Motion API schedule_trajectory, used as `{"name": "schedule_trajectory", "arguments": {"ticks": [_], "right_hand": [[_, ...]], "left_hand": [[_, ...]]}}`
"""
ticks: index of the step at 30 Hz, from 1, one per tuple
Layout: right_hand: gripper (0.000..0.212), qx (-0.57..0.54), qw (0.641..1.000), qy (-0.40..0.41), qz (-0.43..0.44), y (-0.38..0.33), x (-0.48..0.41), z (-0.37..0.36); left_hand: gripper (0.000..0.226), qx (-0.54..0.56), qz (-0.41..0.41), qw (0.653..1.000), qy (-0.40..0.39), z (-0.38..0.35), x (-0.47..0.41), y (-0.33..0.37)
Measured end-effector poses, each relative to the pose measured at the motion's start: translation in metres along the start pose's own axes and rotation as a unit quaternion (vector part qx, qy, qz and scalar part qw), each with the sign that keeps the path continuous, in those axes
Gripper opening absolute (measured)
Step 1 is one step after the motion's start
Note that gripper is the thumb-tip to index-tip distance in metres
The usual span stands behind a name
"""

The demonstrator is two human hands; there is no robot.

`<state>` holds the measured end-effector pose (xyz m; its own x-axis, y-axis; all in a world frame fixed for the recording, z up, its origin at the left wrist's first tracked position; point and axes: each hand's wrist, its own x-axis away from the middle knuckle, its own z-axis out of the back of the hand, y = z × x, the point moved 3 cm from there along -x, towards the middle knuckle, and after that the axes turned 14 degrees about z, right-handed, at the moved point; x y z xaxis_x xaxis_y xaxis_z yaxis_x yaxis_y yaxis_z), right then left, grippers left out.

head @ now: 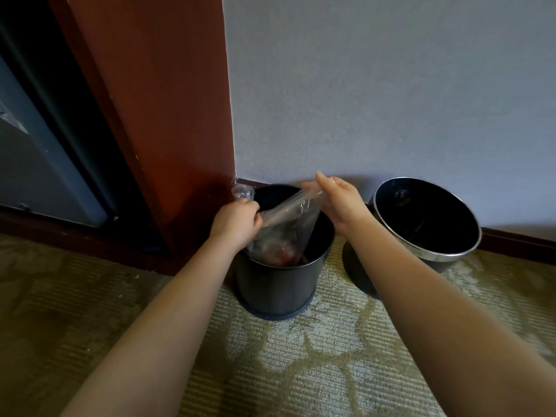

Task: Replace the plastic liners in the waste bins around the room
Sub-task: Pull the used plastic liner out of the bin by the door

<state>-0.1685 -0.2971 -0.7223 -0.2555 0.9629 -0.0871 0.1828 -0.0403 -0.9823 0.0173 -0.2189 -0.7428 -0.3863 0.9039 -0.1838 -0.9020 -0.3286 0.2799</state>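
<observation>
- A patterned carpet [301,356] in beige and olive is seen nearest, crossed by two bare forearms that reach forward.
- A black waste bin [279,287] is stood upright on the carpet between the forearms, close to the corner of the room.
- A clear plastic liner [288,227] is held over the mouth of this bin, its lower part still hanging inside; something reddish [284,254] is seen through the plastic near its bottom.
- The left hand [236,219] is clenched round one gathered end of the liner's top edge, and a tuft of plastic is left sticking up above the fist.
- The other end of that edge is gripped by the right hand [340,203], so the plastic is stretched taut between the two hands.
- A second waste bin [391,194], black with a silver rim, is placed just right of the first, its mouth tipped toward the camera; the two bins are apart.
- A dark skirting board [517,239] is run along the foot of the grey wall [376,85] behind both bins.
- A reddish-brown wooden panel [168,100] is set left of the wall.
</observation>
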Motion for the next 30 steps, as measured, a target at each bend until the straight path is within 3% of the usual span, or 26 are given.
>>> {"name": "schedule_trajectory", "arguments": {"ticks": [2,4,7,8,11,13,15,16,18,19,21,23,24,26,30], "right_hand": [[0.028,-0.080,0.996,0.015,-0.021,-0.002,0.001,-0.013],[0.032,-0.089,0.995,0.036,-0.018,-0.002,0.003,-0.024],[0.029,0.117,0.992,-0.022,0.043,0.000,0.005,-0.029],[0.024,0.228,0.969,-0.079,0.061,0.003,0.007,-0.029],[0.015,0.491,0.834,-0.248,0.049,0.019,0.015,-0.023],[0.023,0.559,0.770,-0.308,0.016,0.032,0.020,-0.016],[0.027,0.594,0.732,-0.333,0.007,0.037,0.022,-0.015],[0.027,0.594,0.734,-0.329,0.012,0.037,0.022,-0.016],[0.025,0.549,0.791,-0.269,0.021,0.031,0.018,-0.018],[0.023,0.519,0.825,-0.220,0.032,0.025,0.016,-0.017],[0.016,0.465,0.873,-0.133,0.065,0.011,0.010,-0.016],[0.006,0.401,0.908,-0.081,0.089,-0.001,0.004,-0.016],[0.013,0.386,0.914,-0.069,0.103,-0.008,0.003,-0.017],[0.023,0.409,0.899,-0.077,0.139,-0.019,0.000,-0.022],[0.014,0.537,0.795,-0.139,0.246,-0.040,0.000,-0.041]], "left_hand": [[0.024,-0.029,-0.016,0.999,-0.022,-0.003,0.003,0.008],[0.024,-0.054,-0.027,0.997,-0.046,-0.008,0.006,0.013],[0.027,-0.053,-0.005,0.996,-0.076,-0.010,0.006,0.011],[0.029,-0.045,0.009,0.996,-0.082,-0.010,0.005,0.009],[0.031,0.076,0.076,0.991,-0.077,-0.002,0.004,0.003],[0.028,0.227,0.136,0.962,-0.072,0.004,0.002,0.003],[0.024,0.367,0.190,0.907,-0.079,0.007,-0.002,0.008],[0.023,0.435,0.214,0.871,-0.084,0.009,-0.003,0.011],[0.025,0.513,0.237,0.821,-0.081,0.013,-0.004,0.016],[0.025,0.516,0.233,0.820,-0.088,0.014,-0.004,0.017],[0.023,0.470,0.197,0.851,-0.126,0.015,-0.002,0.020],[0.038,0.431,0.151,0.870,-0.183,0.012,0.003,0.024],[0.047,0.431,0.138,0.867,-0.208,0.010,0.004,0.026],[0.060,0.436,0.123,0.859,-0.239,0.008,0.004,0.032],[0.061,0.438,0.119,0.853,-0.257,0.004,0.002,0.044]]}}
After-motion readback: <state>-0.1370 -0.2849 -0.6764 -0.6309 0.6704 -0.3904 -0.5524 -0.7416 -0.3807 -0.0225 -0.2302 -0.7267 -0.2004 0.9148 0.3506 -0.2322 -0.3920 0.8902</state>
